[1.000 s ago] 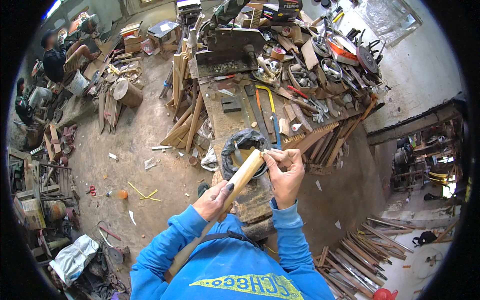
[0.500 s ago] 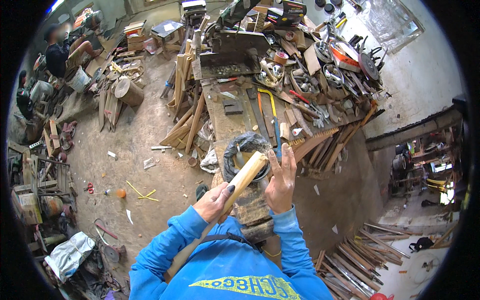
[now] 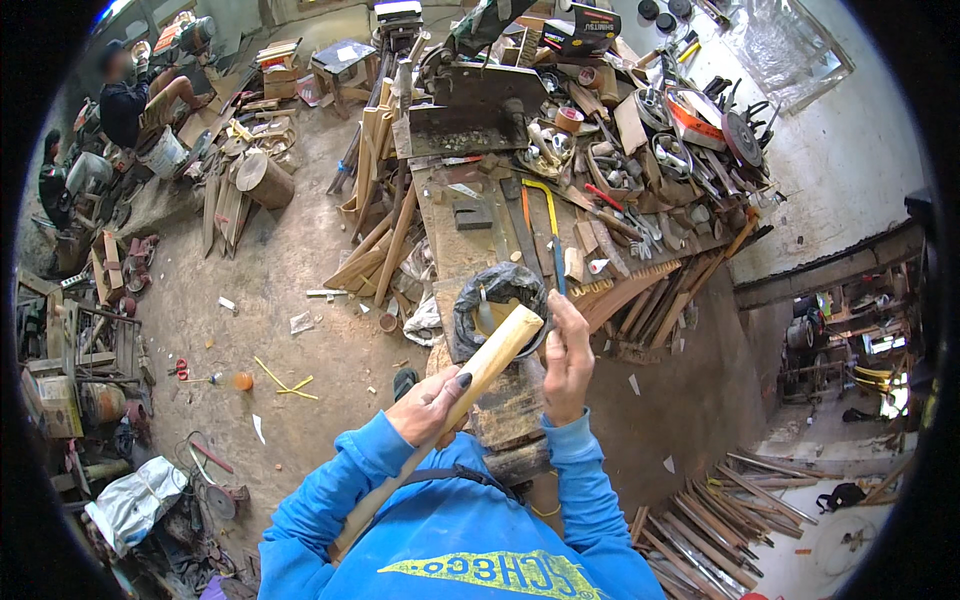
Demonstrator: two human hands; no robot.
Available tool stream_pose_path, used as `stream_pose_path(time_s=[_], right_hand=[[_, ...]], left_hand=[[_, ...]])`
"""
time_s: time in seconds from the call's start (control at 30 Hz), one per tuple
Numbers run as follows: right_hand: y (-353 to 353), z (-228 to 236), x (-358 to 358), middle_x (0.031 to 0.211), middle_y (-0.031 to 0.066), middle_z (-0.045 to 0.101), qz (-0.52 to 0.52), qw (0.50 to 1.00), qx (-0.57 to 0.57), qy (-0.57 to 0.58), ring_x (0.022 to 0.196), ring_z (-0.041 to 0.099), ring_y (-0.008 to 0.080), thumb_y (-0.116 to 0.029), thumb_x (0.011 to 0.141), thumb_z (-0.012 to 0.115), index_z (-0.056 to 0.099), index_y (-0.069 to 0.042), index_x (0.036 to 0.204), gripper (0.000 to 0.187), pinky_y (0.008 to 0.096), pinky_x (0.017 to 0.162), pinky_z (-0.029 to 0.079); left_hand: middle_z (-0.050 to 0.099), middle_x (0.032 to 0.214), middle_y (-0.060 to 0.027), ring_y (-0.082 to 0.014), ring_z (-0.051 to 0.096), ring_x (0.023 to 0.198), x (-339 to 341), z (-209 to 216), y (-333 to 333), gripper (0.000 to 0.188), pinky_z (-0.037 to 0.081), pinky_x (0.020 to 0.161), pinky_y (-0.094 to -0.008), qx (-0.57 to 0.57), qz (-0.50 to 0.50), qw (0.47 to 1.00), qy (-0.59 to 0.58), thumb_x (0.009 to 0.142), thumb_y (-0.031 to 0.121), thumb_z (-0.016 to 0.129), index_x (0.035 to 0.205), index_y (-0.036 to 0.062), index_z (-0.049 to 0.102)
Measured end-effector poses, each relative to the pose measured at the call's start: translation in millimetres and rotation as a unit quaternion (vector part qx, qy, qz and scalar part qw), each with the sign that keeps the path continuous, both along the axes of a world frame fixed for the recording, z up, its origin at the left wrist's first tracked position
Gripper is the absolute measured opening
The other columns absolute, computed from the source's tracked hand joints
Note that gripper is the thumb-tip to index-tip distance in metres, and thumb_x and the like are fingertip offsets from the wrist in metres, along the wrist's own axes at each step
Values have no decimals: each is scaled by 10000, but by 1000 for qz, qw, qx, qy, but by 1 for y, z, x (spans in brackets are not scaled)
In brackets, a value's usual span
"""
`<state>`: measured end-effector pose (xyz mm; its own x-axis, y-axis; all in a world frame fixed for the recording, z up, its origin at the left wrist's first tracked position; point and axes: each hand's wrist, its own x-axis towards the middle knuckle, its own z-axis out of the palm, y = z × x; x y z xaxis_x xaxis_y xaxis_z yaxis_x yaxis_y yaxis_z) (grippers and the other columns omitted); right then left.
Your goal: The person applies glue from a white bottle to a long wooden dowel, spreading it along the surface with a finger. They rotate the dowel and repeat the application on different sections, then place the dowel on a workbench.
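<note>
My left hand (image 3: 428, 405) is wrapped around a pale wooden pole (image 3: 490, 363), which slants from beside my left forearm up to a blunt end. My right hand (image 3: 567, 365) is just right of that end, empty, with its fingers extended and slightly bent; its fingertips appear close to the wood without gripping it. Beyond the pole's end, a container lined with a black plastic bag (image 3: 465, 312) sits at the near end of the workbench (image 3: 450, 265). Something yellowish and a slim upright piece show inside it, partly hidden by the pole.
A yellow-framed hacksaw (image 3: 550, 215) and a dark notched block (image 3: 474, 215) lie on the bench. Cluttered tools pile up at its right, near a grinding disc (image 3: 740, 143). Wood strips (image 3: 700, 525) lie at lower right. A person (image 3: 125, 105) sits at far left, near a log (image 3: 265, 178).
My right hand's fingers have come closer together and lowered a little beside the pole's end. My left hand keeps its hold on the pole. The view has shifted slightly.
</note>
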<state>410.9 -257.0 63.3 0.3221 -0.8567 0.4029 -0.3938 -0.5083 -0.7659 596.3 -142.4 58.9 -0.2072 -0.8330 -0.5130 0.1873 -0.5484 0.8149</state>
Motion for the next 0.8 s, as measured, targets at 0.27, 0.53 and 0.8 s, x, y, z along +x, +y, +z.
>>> stream_pose_path(time_s=[0.27, 0.53, 0.8], right_hand=[[-14, 21, 3, 869, 80, 725, -15, 952, 237, -195, 791, 634, 88, -180, 918, 687, 721, 26, 1003, 225, 228, 726, 500], [-5, 25, 7, 983, 126, 712, 8, 972, 179, -151, 886, 650, 139, -242, 977, 597, 683, 65, 1089, 337, 263, 811, 515], [2, 32, 10, 1029, 177, 691, -70, 981, 36, -178, 982, 664, 238, -206, 1022, 404, 638, 50, 1111, 358, 369, 878, 522]], left_hand=[[529, 721, -46, -115, 516, 489, -1, 1, 10, 380, 436, 420, -268, -15, -17, 999, 33, 1041, 416, 379, 1146, 66, 480], [533, 729, -45, -110, 529, 508, 2, 1, 14, 400, 440, 428, -265, -25, 1, 999, 39, 1037, 420, 392, 1191, 62, 483], [589, 712, -173, -263, 588, 547, 9, 10, 17, 365, 458, 528, -378, -120, -39, 979, -158, 1025, 309, 453, 1265, 35, 468]])
